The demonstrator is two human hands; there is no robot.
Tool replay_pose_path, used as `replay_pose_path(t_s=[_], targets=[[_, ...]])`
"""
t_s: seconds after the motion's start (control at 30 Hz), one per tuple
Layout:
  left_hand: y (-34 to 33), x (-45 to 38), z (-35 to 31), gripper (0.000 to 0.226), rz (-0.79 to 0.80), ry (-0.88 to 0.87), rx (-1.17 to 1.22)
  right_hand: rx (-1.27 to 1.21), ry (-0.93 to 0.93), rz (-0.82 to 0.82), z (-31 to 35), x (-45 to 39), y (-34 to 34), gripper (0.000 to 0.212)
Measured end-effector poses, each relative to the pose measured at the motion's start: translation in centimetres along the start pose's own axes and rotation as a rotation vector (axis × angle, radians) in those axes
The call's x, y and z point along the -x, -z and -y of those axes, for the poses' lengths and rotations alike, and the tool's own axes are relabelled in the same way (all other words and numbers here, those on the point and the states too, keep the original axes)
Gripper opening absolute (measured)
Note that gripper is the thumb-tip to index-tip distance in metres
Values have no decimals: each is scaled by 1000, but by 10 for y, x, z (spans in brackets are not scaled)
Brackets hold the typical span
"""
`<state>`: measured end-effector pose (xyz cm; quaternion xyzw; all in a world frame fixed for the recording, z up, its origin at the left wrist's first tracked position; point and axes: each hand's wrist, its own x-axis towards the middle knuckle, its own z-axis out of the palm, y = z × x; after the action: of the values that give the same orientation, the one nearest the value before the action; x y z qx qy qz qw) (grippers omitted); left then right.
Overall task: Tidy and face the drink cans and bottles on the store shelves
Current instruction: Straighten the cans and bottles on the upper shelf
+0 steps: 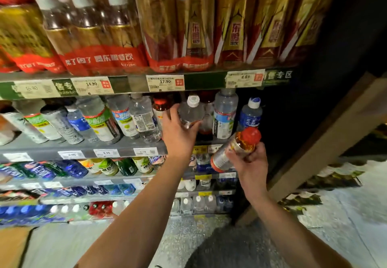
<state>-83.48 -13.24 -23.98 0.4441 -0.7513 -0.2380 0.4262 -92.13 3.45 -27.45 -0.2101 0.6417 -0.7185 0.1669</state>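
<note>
My left hand [178,129] reaches into the second shelf and grips a clear bottle with a white cap [191,111]. That bottle stands between a red-capped amber bottle [161,108] on its left and a tall blue-labelled water bottle [224,114] on its right. In front of the shelf, my right hand [248,163] holds an amber drink bottle with a red cap [236,148], tilted with the cap up and to the right. A small blue-labelled bottle [250,113] stands at the shelf's right end.
Shrink-wrapped gold and red multipacks [194,22] fill the top shelf. The grey second shelf [117,149] carries several leaning bottles to the left. Lower shelves hold blue, green and clear bottles. A wooden post [326,139] slants at the right; a cardboard box [12,244] lies at the lower left.
</note>
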Motion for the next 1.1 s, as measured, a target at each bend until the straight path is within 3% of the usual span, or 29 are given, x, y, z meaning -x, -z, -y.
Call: replay_pose_path(t_s=[0.1,0.27,0.43,0.63,0.8,1.0,1.1], targets=[[-1,7,5,82,30,-72,12,-43,-4,16,4,-3,0,50],[7,8,9,101,128,-13,102,-39,-12,29,6,-9,-5,50],[25,12,24,76,102,6,211,-44,-12,21,10,-8,-21,54],[64,18,34,68,90,225,489,11,48,25,24,-1,-62,55],[98,11,52,62,71,307,605,139,155,-6,28,-1,-96,54],[129,-4,85,57,112,349,617,262,168,-121,26,-9,-137,49],[142,-10,99,59,139,342,605,328,170,-180,23,-17,-154,59]])
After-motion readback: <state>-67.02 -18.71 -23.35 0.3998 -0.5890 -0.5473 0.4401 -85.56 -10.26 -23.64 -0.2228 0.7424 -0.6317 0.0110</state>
